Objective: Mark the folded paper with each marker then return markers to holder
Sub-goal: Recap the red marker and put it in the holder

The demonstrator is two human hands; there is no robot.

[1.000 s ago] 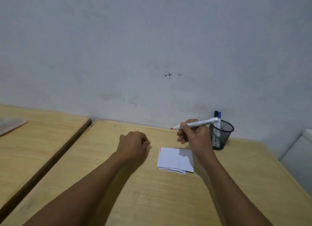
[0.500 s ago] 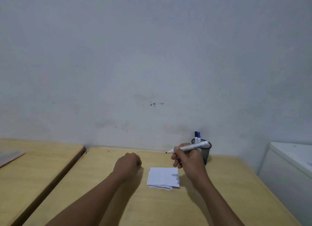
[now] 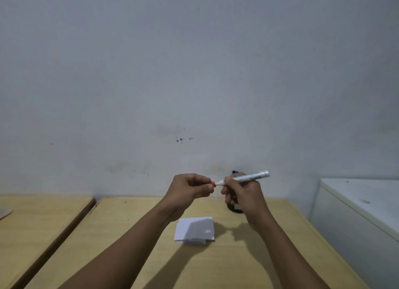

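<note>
While the red cap (image 3: 213, 184) sits at the marker's (image 3: 245, 177) nose, I judge the step in hand to be capping it, since a short red stroke already shows at the folded paper's (image 3: 195, 230) left edge. The marker is held in the air above the counter (image 3: 248, 258), between the two hands and in front of the wall. Its long axis runs nearly level, left to right across my view, with the tail tilted slightly up toward the right; the writing end points left, toward the left hand (image 3: 190, 188).

The right hand (image 3: 244, 191) wraps the white barrel near its front, fingers closed around it. The left hand's thumb and fingers are pinched on the cap, which meets the marker's nose; I cannot tell whether it is fully seated.

To do this well, I would keep cap and barrel on one straight line, push the two hands squarely together until the cap stops, and avoid any sideways bend at the tip.

Below, the folded paper lies flat on the counter, partly in the hands' shadow. Behind the right hand, the dark holder (image 3: 235, 209) is mostly hidden, with the tops of two other markers (image 3: 235, 172) just showing above the knuckles. A white cabinet (image 3: 356, 213) stands to the right.
</note>
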